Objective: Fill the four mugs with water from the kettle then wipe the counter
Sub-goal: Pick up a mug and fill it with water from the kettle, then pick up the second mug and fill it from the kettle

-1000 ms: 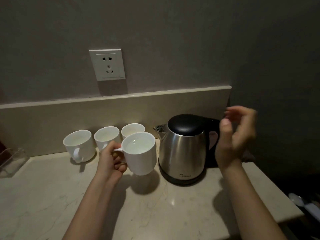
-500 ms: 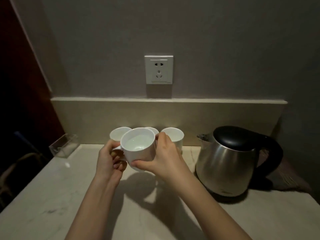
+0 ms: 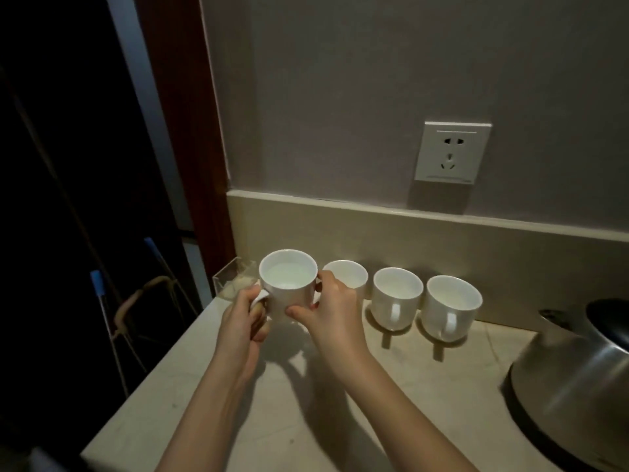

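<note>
I hold a white mug (image 3: 288,284) with water in it just above the counter (image 3: 306,420), at the left end of the mug row. My left hand (image 3: 245,318) grips its handle and my right hand (image 3: 332,311) clasps its right side. Three more white mugs stand along the backsplash: one (image 3: 347,272) partly behind my right hand, one (image 3: 396,296) in the middle, one (image 3: 452,306) nearest the kettle. The steel kettle (image 3: 571,386) with a black lid sits at the right edge of the view.
A clear plastic holder (image 3: 235,279) sits at the counter's back left corner, right behind the held mug. The counter's left edge drops into a dark space with a folding metal rack (image 3: 136,308). A wall socket (image 3: 452,151) is above the backsplash.
My right hand has left the kettle side and joined the left on the mug. The mug has travelled left to the far end of the row, and my view has swung left.
</note>
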`<state>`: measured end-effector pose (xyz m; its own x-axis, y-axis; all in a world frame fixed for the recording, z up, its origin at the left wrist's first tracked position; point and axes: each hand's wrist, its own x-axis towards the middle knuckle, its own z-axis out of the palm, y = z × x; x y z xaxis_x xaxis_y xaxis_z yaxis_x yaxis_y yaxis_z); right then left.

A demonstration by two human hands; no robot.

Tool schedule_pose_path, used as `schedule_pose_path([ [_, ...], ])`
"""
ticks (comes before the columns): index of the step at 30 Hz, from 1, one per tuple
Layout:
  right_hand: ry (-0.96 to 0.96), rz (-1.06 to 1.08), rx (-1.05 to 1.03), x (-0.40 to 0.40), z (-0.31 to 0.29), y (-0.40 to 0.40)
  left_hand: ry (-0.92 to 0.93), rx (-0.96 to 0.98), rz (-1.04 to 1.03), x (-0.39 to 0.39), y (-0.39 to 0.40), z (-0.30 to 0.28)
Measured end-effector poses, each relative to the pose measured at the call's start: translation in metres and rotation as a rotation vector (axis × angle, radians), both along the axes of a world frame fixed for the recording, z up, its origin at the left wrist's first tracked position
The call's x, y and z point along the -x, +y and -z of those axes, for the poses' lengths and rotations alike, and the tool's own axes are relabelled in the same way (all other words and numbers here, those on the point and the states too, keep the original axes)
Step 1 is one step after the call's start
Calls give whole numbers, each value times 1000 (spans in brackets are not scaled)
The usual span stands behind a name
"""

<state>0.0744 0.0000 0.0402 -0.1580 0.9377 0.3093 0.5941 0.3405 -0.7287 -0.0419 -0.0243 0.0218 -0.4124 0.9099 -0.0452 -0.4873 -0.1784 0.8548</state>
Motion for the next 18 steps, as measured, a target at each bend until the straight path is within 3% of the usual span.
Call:
schedule_pose_path([
  [7, 15, 37, 72, 28, 13, 19, 57, 124, -2, 12, 25, 29],
  [18, -163, 139, 212, 35, 19, 53, -23, 218, 79, 4, 60, 51],
])
